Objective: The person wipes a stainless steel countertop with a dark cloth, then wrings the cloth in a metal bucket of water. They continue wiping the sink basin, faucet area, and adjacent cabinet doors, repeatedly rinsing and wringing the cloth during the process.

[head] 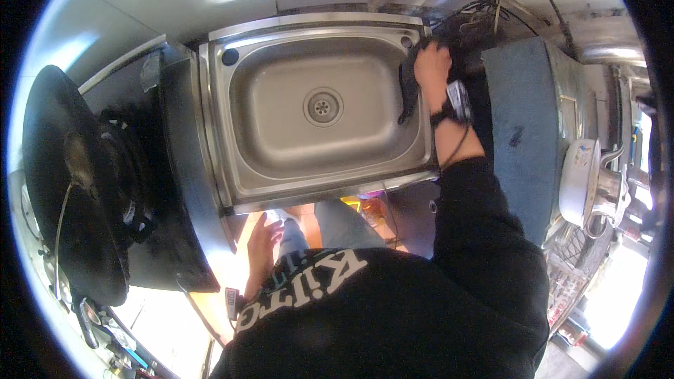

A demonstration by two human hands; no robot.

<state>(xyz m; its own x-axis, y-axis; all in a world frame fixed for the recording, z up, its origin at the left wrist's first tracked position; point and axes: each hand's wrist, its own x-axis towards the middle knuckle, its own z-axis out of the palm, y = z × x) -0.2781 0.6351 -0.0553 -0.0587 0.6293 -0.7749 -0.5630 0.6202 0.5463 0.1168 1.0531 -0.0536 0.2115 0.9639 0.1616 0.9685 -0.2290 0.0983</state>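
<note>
My right hand [433, 66] is at the back right corner of a stainless steel sink [279, 137], its fingers bent over a dark cloth [408, 84] that hangs over the sink's right rim. The fingertips are hard to make out against the dark material behind them. A device is strapped to that wrist. Low in front of my body, left of my legs, my left hand [266, 237] hangs with its fingers apart and holds nothing. Inside the basin only the round drain strainer [322, 108] shows.
A large black wok or lid [68, 184] stands tilted over a dark stove [174, 210] at the left. To the right are a blue-grey surface [521, 137], a white enamel pot [576, 181] and a wire rack [571, 245]. Black cables [487, 8] are bundled behind the sink's right corner.
</note>
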